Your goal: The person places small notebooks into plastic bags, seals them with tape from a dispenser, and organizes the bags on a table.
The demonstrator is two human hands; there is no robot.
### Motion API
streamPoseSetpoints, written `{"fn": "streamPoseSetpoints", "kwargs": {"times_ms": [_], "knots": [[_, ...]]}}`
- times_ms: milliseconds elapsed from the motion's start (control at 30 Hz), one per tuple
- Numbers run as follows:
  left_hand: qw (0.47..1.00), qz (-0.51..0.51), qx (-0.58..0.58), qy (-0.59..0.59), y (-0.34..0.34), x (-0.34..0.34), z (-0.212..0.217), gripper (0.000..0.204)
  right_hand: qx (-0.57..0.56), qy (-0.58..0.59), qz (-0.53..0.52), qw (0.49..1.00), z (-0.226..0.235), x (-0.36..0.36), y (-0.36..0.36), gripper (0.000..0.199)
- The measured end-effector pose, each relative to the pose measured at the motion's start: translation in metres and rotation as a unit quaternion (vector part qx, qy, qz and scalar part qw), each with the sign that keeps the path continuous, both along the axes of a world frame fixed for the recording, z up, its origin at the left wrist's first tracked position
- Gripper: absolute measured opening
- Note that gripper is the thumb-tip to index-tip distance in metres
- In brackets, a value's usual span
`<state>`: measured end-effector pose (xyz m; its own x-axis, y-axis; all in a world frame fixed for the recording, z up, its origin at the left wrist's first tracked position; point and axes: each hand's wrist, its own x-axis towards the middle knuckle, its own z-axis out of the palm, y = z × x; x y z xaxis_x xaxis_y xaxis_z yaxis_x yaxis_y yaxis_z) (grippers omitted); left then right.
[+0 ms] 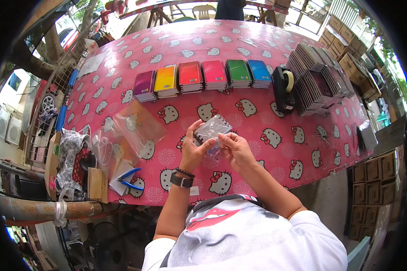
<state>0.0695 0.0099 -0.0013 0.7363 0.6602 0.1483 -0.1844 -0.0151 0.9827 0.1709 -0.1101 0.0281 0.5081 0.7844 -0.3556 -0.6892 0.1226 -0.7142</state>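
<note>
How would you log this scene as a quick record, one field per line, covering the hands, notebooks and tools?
Left hand: holds a small spiral pad
Right hand: fingertips at the clear plastic about the pad
Notebooks: six stacks in a row, left to right purple stack, yellow stack, red stack, pink stack, green stack, blue stack
Right of row: tape dispenser, then piled packs
Table's left side: clear bag, blue-handled pliers
Tablecloth: pink, patterned
</note>
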Motion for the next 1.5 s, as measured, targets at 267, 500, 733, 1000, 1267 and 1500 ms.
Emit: {"fn": "streamPoseSetpoints", "kwargs": {"times_ms": [267, 500, 733, 1000, 1267, 1500], "knots": [[0.998, 0.047, -0.003, 0.039, -0.010, 0.008, 0.004, 0.062, 0.034, -0.069, 0.044, 0.996, 0.012, 0.013, 0.004, 0.018], [0.991, 0.109, -0.070, 0.025, -0.013, 0.016, 0.002, 0.041, 0.024, -0.116, 0.037, 0.992, 0.007, 0.011, 0.001, 0.018], [0.987, 0.018, -0.160, -0.014, -0.007, 0.014, -0.002, 0.047, -0.045, -0.248, 0.021, 0.968, -0.033, 0.006, -0.011, 0.016], [0.997, -0.075, -0.027, 0.005, -0.001, -0.002, -0.005, 0.067, -0.117, -0.401, -0.025, 0.908, -0.082, 0.015, 0.001, 0.022], [0.839, -0.043, 0.536, 0.084, -0.016, -0.018, 0.011, 0.074, 0.079, 0.104, 0.146, 0.981, -0.051, 0.040, -0.020, 0.046], [0.987, -0.100, -0.114, -0.052, -0.005, -0.036, 0.013, 0.101, 0.134, -0.231, 0.225, 0.937, -0.022, 0.046, -0.006, 0.087]]}}
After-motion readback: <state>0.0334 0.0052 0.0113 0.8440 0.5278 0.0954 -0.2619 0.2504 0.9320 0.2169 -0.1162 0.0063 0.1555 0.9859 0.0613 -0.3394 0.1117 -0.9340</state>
